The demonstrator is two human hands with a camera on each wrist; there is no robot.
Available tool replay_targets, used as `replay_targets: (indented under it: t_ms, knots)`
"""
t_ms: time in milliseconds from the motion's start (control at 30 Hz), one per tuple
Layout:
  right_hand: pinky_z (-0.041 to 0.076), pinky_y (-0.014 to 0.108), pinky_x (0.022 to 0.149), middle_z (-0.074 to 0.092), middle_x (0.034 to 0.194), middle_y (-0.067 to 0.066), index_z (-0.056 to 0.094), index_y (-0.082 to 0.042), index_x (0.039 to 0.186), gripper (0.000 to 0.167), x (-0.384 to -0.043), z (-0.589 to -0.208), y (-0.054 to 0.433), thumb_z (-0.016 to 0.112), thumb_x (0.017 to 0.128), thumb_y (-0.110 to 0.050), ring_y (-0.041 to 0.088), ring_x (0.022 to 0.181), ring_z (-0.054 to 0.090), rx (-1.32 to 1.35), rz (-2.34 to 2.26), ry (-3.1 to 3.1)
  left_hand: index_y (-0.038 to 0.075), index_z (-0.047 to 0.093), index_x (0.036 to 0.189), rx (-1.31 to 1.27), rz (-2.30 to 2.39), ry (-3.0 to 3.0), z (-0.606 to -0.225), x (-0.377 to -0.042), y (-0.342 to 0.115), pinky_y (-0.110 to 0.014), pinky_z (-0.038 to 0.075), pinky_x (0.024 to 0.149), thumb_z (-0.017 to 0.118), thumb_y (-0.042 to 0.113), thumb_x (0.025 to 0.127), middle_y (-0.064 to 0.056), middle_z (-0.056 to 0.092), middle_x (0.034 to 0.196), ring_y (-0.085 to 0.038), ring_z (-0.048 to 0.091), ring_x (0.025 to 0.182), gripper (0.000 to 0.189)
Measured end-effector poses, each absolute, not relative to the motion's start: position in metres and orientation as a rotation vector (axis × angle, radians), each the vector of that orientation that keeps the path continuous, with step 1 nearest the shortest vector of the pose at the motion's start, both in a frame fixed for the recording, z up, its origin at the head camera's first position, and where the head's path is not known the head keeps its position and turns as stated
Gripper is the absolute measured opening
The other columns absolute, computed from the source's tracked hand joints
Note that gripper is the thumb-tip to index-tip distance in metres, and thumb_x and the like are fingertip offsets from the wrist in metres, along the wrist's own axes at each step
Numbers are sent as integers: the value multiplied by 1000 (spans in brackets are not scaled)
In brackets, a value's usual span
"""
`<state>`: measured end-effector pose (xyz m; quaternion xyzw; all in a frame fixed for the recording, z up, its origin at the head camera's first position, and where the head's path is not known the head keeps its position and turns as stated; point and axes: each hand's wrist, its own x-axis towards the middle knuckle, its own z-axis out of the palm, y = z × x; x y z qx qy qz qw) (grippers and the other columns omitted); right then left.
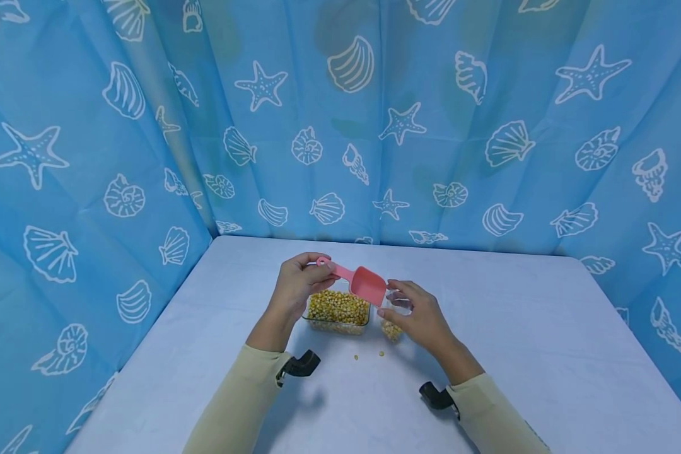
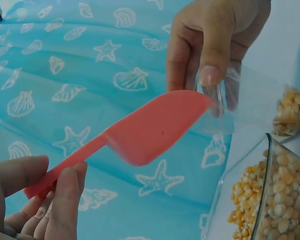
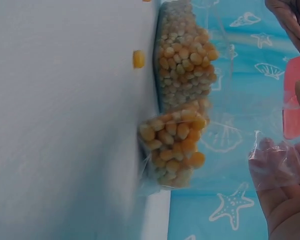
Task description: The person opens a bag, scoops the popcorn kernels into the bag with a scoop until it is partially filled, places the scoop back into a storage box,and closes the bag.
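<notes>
My left hand [image 1: 296, 285] pinches the handle of a pink scoop [image 1: 369, 285] between thumb and fingers. The scoop's bowl slants down to the right, and no kernels show in it in the head view. At its tip, my right hand [image 1: 422, 317] holds the upper part of a clear plastic bag [image 3: 172, 147], thumb and fingers apart at its mouth. Yellow corn kernels [image 2: 291, 111] fill the bag's bottom, which stands on the table. Beneath the scoop is a glass container [image 2: 268, 165] heaped with corn kernels [image 1: 338, 307].
Two loose kernels lie on the white table [image 1: 204, 378] in front of the container, one of them [image 1: 381, 354] near the bag. A blue curtain [image 1: 329, 126] with shell and starfish prints hangs behind and at the sides. Black wrist mounts [image 1: 303, 364] stick out from both sleeves.
</notes>
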<state>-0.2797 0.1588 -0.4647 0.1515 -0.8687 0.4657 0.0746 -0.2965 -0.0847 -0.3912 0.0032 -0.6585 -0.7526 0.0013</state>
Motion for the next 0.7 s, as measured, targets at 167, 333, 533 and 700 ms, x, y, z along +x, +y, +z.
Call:
replay_targets:
  t_ms: [167, 333, 533, 700]
  knots:
    - [53, 47, 90, 51, 137, 3, 47, -17, 142, 79, -281, -466, 158, 87, 75, -26, 27, 114, 58, 406, 1421, -2702, -1, 63, 109, 48, -2353, -2083, -395, -300, -84, -35, 58, 79, 70, 5, 90, -18, 68, 99, -26, 70, 89, 21]
    - [54, 46, 89, 45, 144, 4, 38, -21, 149, 92, -284, -470, 155, 88, 72, -24, 30, 120, 53, 369, 1364, -2787, -2, 63, 109, 60, -2349, -2091, -398, -301, -84, -35, 58, 79, 69, 5, 90, -19, 68, 100, -26, 70, 89, 21]
    - [51, 50, 93, 42, 148, 4, 24, -24, 155, 107, -287, -473, 153, 88, 71, -24, 34, 127, 48, 298, 1385, -2843, -3, 62, 110, 62, -2359, -2099, -399, -302, -84, -35, 58, 79, 69, 5, 90, -19, 68, 100, -26, 70, 89, 22]
    - [42, 57, 101, 35, 153, 5, 10, -27, 157, 120, -290, -478, 151, 91, 68, -28, 35, 133, 41, 275, 1403, -2880, -2, 63, 110, 67, -2347, -2113, -400, -303, -83, -35, 58, 78, 70, 5, 90, -18, 68, 100, -26, 70, 89, 22]
